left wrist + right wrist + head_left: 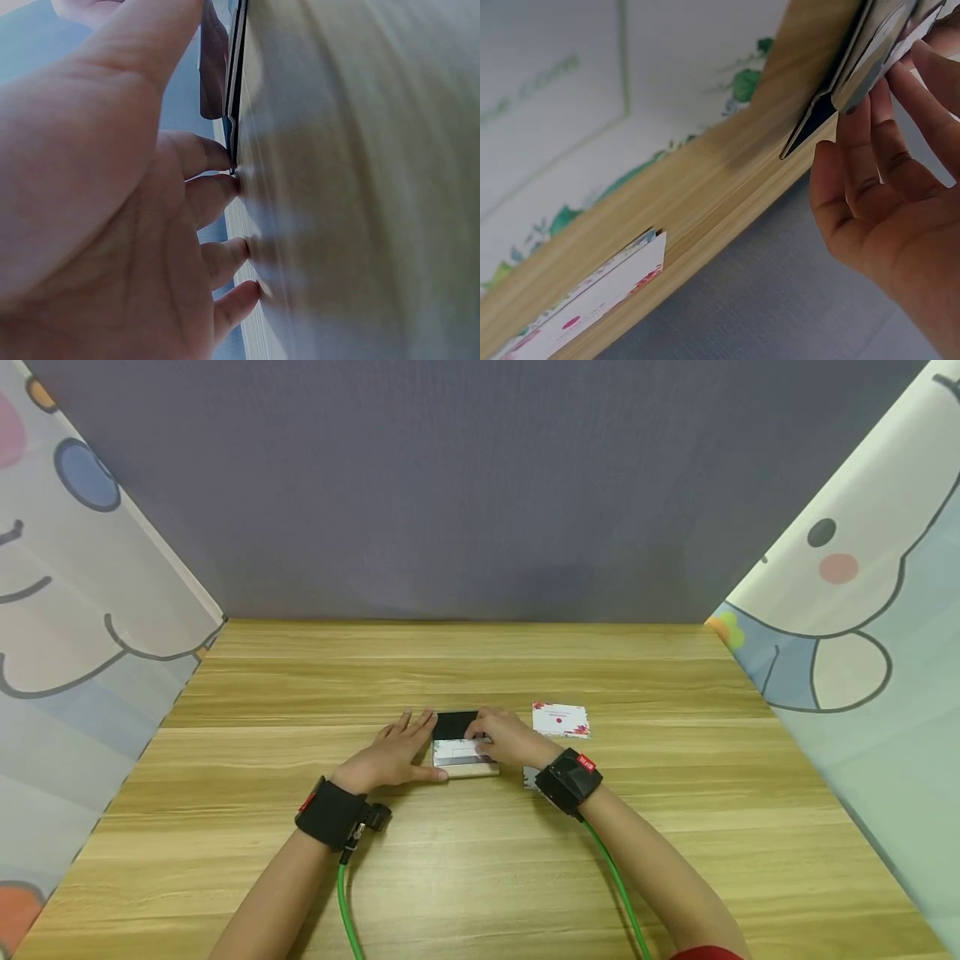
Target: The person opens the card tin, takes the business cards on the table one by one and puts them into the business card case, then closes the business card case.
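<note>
A card case lies unfolded on the table, its dark lid half at the back and its pale half in front. A white business card with a leafy print lies over the front half. My left hand rests on the table at the case's left side, fingers spread, with the thumb along the front edge. My right hand pinches the card at its right end with bent fingers. In the right wrist view the fingers are at the edge of the case's shiny part.
To the right lies a white card with red flowers. Another card is partly hidden under the right wrist; a leaf-bordered card looms close in the right wrist view. Green cables run from both wristbands. A grey panel stands behind the table.
</note>
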Demonstrator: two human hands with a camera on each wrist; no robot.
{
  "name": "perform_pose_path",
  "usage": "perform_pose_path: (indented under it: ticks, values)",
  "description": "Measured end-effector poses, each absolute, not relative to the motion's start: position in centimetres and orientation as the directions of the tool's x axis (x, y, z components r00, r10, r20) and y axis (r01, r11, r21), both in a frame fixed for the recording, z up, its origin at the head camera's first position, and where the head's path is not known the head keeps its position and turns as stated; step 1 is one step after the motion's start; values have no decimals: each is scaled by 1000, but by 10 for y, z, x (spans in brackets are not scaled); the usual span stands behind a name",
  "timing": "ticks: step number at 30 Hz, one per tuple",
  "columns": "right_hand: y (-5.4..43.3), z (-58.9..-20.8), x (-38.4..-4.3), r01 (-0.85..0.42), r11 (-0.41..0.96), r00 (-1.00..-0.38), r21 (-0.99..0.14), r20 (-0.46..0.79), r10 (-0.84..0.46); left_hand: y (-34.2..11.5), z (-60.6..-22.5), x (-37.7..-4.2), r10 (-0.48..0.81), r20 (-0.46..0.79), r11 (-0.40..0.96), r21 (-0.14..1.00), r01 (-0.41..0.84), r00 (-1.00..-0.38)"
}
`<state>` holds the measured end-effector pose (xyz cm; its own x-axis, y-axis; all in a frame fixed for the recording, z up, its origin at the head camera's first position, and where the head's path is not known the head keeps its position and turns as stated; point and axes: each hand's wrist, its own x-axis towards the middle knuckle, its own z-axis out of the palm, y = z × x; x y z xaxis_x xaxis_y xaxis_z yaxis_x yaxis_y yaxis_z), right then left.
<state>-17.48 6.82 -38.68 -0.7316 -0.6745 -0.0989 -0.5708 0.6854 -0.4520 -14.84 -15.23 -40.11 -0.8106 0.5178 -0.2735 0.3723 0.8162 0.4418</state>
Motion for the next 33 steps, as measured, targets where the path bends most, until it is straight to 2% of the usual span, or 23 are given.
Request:
perform_pose_path:
  ticks: [7,17,25,33]
  values:
    - [69,-386,-174,-592,680,-724,-433,-86,-684,-152,-403,-149,517,-270,813,452,367,-812]
    - [78,-382,-172,-568,669,-732,-480,-77,-677,-153,-404,-150,518,-269,810,460,364,-812]
    - [103,-380,-168,-562,660,-761,-498,-2,-649,-153,-405,-150,524,-267,809,453,374,-809]
    - [136,-382,-161,-531,706,-795,-469,-14,-607,-153,-404,-149,525,-271,805,464,369,-807]
